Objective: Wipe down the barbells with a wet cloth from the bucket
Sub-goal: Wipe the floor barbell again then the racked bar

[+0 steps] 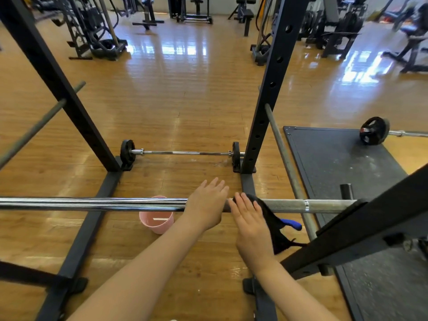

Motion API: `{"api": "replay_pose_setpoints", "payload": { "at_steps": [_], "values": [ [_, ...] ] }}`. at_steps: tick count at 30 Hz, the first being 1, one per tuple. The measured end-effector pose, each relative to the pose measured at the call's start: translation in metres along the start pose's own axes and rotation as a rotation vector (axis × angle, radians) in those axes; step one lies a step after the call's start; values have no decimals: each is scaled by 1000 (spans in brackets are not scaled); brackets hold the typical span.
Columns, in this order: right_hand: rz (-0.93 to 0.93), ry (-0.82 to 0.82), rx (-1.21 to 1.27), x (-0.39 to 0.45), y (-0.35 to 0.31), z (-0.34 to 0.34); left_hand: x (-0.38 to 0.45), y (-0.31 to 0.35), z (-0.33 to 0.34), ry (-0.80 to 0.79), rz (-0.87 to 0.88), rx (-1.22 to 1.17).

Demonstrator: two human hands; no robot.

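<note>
A chrome barbell (pixel 92 204) lies across the rack in front of me, running left to right. My left hand (pixel 206 205) rests flat over the bar with straight fingers. Just to its right, my right hand (pixel 251 225) lies with straight fingers on a dark cloth (pixel 272 218) draped over the bar and hanging down below it. A pink bucket (pixel 157 222) stands on the floor beneath the bar, left of my hands. A second barbell (pixel 185 153) with small black plates lies on the floor beyond the rack.
Black rack uprights (pixel 266 100) and base rails (pixel 92 216) frame the space. A black safety arm (pixel 370 225) crosses at the right. A dark rubber mat (pixel 335 158) holds another plated barbell (pixel 374 130). A blue-handled item (pixel 291 224) lies on the floor. Gym machines stand far back.
</note>
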State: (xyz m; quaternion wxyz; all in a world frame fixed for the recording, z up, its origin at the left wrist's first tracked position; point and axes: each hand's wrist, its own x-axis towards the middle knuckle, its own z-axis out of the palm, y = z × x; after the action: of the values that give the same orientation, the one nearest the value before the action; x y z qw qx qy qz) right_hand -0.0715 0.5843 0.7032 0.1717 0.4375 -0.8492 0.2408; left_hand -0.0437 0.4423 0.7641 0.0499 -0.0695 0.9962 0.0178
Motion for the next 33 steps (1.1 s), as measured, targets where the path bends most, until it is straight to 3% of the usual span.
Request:
{"api": "replay_pose_setpoints", "payload": {
  "at_steps": [2, 5, 7, 12, 15, 19, 22, 24, 28, 31, 33],
  "values": [
    [18, -12, 16, 0, 17, -10, 0, 0, 1, 10, -2, -12],
    [254, 86, 9, -5, 48, -31, 0, -1, 3, 8, -5, -31],
    [302, 124, -9, -4, 49, -32, 0, -1, 3, 13, -1, -34],
    [119, 26, 30, 17, 3, -6, 0, 2, 2, 28, -13, -33],
    [-21, -23, 2, 20, 9, -15, -1, 1, 1, 39, -1, -38],
    [142, 26, -54, -2, 54, -42, -1, 0, 2, 58, -5, -41],
    [230, 118, -76, -5, 52, -32, -1, 0, 3, 60, -2, -39],
    [201, 144, -45, 5, 32, -18, -1, 1, 3, 66, -9, -33],
    [36, 28, -8, 18, 2, -4, -2, 2, 3, 73, -9, -32],
    [-21, -17, -12, 16, 27, -24, -1, 1, 2, 63, -13, -29],
    [63, 9, -28, 5, 51, -40, -1, 1, 2, 57, -12, -26]
  ]
}}
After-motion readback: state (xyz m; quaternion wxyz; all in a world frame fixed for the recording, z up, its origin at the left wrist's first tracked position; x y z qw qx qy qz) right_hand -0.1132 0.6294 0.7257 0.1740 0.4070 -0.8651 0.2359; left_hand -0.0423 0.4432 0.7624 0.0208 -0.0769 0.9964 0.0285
